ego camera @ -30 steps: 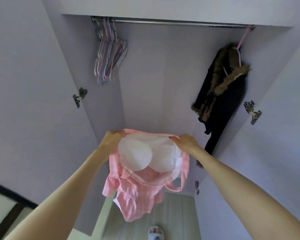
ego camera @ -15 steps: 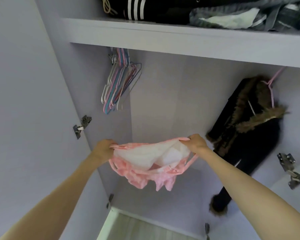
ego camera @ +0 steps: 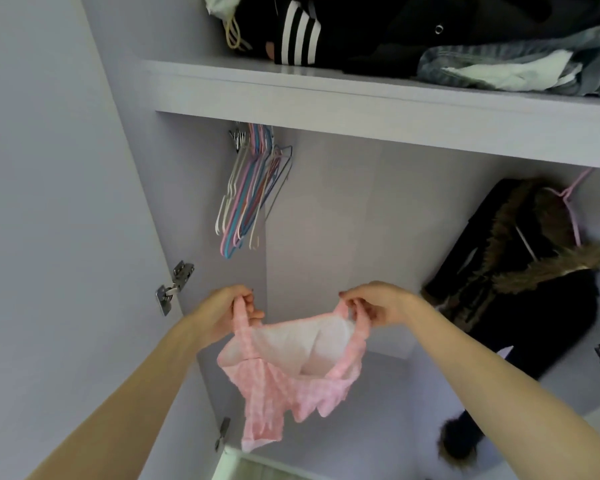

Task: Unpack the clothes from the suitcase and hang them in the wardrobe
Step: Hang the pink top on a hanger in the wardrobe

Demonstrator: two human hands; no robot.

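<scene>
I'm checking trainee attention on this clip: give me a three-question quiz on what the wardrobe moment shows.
1. True or false: the pink garment already hangs on a hanger.
2. What does each hand grip? A) a hanger B) a shoulder strap C) the coat
3. Where is the bunch of empty hangers: left or right of the dark fur-trimmed coat?

Key: 1. False, the left hand and right hand hold it up. 2. B. 3. Left.

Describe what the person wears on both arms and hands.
Nothing shows on either. Both forearms are bare up to the frame's edge, with no sleeves, watch or bracelets. The left hand and right hand wear no gloves or visible rings; a dark-looking fingernail shows on each.
</scene>
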